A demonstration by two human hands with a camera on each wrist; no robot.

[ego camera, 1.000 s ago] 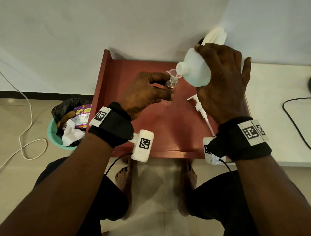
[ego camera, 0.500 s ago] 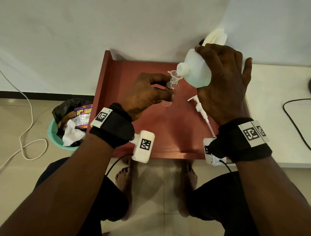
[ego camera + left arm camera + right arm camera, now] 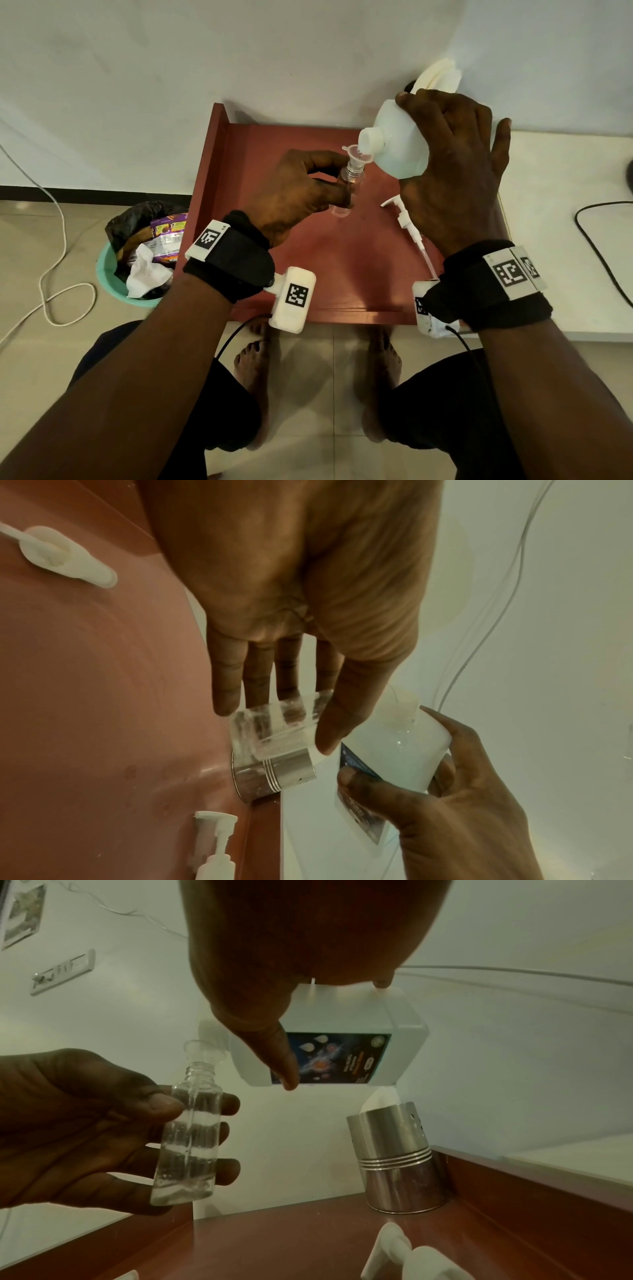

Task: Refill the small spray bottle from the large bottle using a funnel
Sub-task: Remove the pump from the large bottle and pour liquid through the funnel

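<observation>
We see the clear small spray bottle (image 3: 346, 185) above the red-brown wooden tray (image 3: 342, 274), clear plastic funnel (image 3: 358, 155) in its neck, white large plastic bottle (image 3: 397, 144) right of it, white pump head (image 3: 406, 222) on the tray, steel cylindrical holder (image 3: 397, 1158) at its back corner.

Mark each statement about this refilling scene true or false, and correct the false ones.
1. The left hand holds the small bottle. True.
2. The funnel lies on the red tray. False: it sits in the small bottle's neck.
3. The right hand tilts the large bottle toward the funnel. True.
4. The pump head is screwed onto the large bottle. False: it lies on the tray.
</observation>
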